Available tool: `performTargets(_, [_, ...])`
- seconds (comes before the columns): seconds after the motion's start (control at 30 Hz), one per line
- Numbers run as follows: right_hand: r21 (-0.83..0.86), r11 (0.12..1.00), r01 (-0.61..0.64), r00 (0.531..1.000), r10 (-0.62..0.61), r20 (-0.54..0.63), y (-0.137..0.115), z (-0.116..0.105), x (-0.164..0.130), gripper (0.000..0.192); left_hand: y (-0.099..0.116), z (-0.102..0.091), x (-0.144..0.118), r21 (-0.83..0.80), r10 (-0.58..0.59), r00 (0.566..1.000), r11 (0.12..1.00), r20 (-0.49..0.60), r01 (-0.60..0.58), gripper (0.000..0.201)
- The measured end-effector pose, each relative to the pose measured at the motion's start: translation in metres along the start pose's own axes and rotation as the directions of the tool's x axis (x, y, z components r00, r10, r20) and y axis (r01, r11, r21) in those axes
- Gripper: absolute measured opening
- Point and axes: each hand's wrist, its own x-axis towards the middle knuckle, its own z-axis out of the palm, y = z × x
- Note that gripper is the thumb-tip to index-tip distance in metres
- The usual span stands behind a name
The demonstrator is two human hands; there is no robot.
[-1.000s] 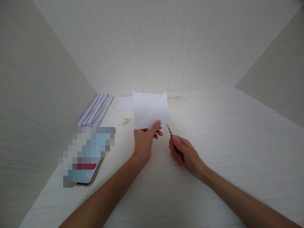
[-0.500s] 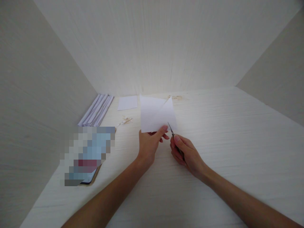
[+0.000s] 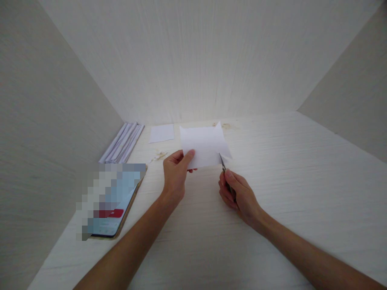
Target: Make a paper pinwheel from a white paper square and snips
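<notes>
A white sheet of paper [image 3: 204, 145] is held up in the middle, its far corners curling upward. My left hand [image 3: 177, 173] pinches its near left edge, thumb on top and fingers underneath. In my right hand [image 3: 238, 193] is a small pair of dark, pointed scissors [image 3: 223, 162], the handles mostly covered by my fingers. Their blades are at the sheet's near right edge, where a slit shows beside a small flap of paper.
A bundle of folded white paper strips [image 3: 122, 143] lies by the left wall. Near it are a small white paper square [image 3: 162, 133], a worn patch on the table [image 3: 160, 155], and a partly pixelated phone [image 3: 121, 217].
My left hand has shifted from the sheet's near right part to its left side. The scissors have moved slightly rightward into the paper's edge, and a slit now shows there.
</notes>
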Motion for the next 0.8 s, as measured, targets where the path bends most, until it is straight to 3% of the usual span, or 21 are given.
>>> performTargets(0.17, [0.18, 0.981, 0.067, 0.991, -0.045, -0.126, -0.007, -0.004, 0.004, 0.033, -0.002, 0.003, -0.006, 0.137, -0.113, 0.98, 0.986, 0.163, 0.091, 0.013])
performTargets(0.3, [0.24, 0.968, 0.08, 0.991, -0.05, -0.127, -0.008, -0.006, 0.005, 0.032, -0.002, 0.005, -0.01, 0.231, -0.136, 0.96, 0.97, 0.243, 0.079, 0.019])
performTargets(0.43, [0.187, 0.982, 0.021, 0.999, -0.015, -0.03, -0.005, -0.002, 0.003, 0.035, -0.001, 0.004, -0.007, 0.16, -0.084, 0.985, 0.985, 0.148, 0.06, 0.016])
performTargets(0.57, [0.022, 0.999, -0.033, 0.996, 0.031, 0.086, 0.001, 0.002, -0.002, 0.037, 0.004, 0.005, -0.006, 0.105, -0.073, 0.993, 0.993, 0.095, 0.063, 0.016])
performTargets(0.8, [-0.082, 0.997, -0.01, 0.992, 0.02, 0.124, 0.004, 0.001, -0.003, 0.037, 0.012, 0.009, -0.01, 0.137, -0.064, 0.994, 0.989, 0.084, 0.052, 0.017])
